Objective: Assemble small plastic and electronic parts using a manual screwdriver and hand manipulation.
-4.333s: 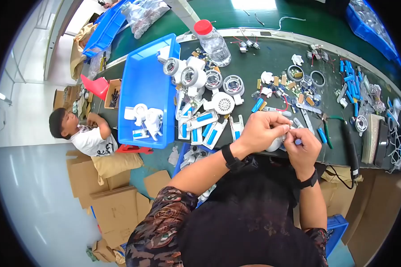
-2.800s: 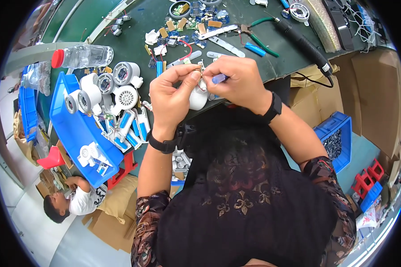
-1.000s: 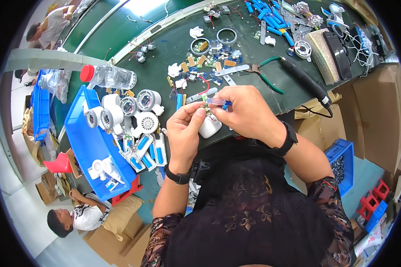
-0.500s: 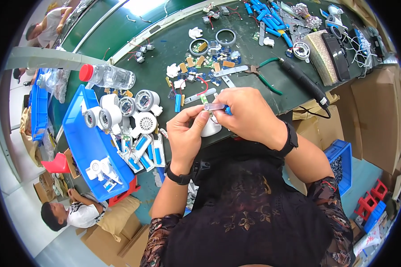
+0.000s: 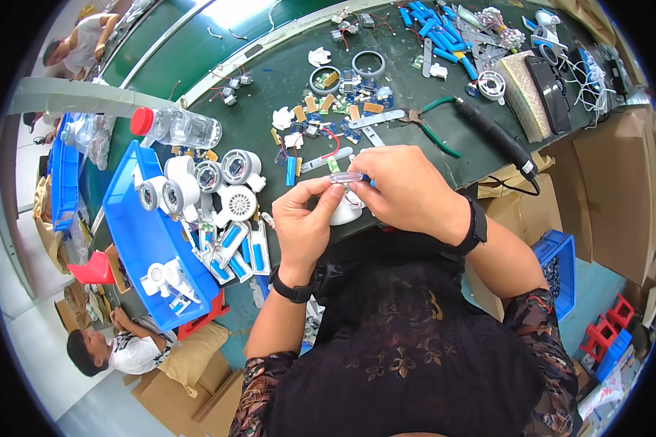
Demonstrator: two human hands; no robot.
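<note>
Both hands meet at the bench's near edge. My right hand (image 5: pixel 415 191) is closed round a slim translucent piece (image 5: pixel 348 177) with a dark blue end. My left hand (image 5: pixel 304 222) pinches at its other end, thumb against forefinger; the exact contact is partly hidden. A small green circuit board (image 5: pixel 334 165) shows just beyond the fingertips, near a red wire (image 5: pixel 335 146). Below the fingers sits a white plastic housing (image 5: pixel 346 212), partly covered by my right hand. Left of my left hand are white fan housings (image 5: pixel 238 201) and white cases with blue cells (image 5: pixel 233 237).
A blue bin (image 5: pixel 157 237) stands at left beside a red-capped bottle (image 5: pixel 175 127). Beyond my hands lie loose circuit boards (image 5: pixel 328 102), metal strips (image 5: pixel 377 119) and green-handled pliers (image 5: pixel 437 138). A black corded screwdriver (image 5: pixel 496 135) lies at right; blue cells (image 5: pixel 437 29) lie far right.
The translucent piece has turned slightly and lies more level between my fingertips. My right hand has shifted a little; my left hand stays almost where it was.
</note>
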